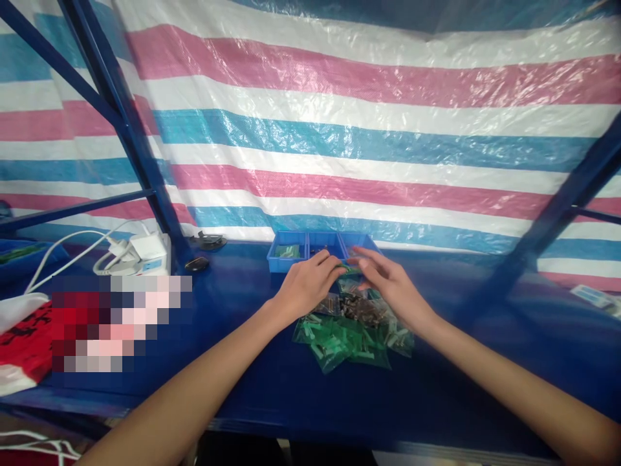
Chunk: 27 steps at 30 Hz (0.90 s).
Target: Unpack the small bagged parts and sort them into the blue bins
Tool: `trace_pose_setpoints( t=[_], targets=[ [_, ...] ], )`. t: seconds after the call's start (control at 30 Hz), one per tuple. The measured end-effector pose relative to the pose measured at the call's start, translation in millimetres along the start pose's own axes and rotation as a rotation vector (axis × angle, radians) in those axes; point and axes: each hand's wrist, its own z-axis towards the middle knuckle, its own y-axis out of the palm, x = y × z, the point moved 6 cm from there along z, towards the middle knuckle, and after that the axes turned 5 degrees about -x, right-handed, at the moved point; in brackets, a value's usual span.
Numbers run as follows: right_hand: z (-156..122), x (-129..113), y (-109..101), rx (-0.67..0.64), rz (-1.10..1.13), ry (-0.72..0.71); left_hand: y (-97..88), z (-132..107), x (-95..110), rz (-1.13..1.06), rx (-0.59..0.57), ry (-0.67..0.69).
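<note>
My left hand (310,283) is closed, its thumb and fingers pinching the top edge of a small clear plastic bag (350,282) with a green strip. Close by on the right, my right hand (388,279) has its fingers stretched out and apart, near that bag's top. Below both hands lies a pile of clear bags with small brown parts (361,309). In front of it are green-tinted bags with pale strips (334,343). The contents of the pinched bag are hard to make out.
Three joined blue bins (287,264) stand behind my hands; the left one holds green bags. At left on the blue table (218,375) are a power strip with white plugs (148,259), a dark mouse-like object (196,264) and a red bag (33,336). A striped tarp (363,149) hangs behind.
</note>
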Motion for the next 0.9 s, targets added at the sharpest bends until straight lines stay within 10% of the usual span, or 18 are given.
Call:
trace_pose_setpoints(
  t=[0.27,0.9],
  targets=[
    [-0.5,-10.9,5.8,-0.183,-0.148,-0.088,-3.8,2.8,-1.8,-0.203,0.056,-0.034],
    [-3.6,-2.2,3.4,-0.042,-0.224,-0.071,3.4,-2.4,6.4,0.066,-0.078,0.062]
  ],
)
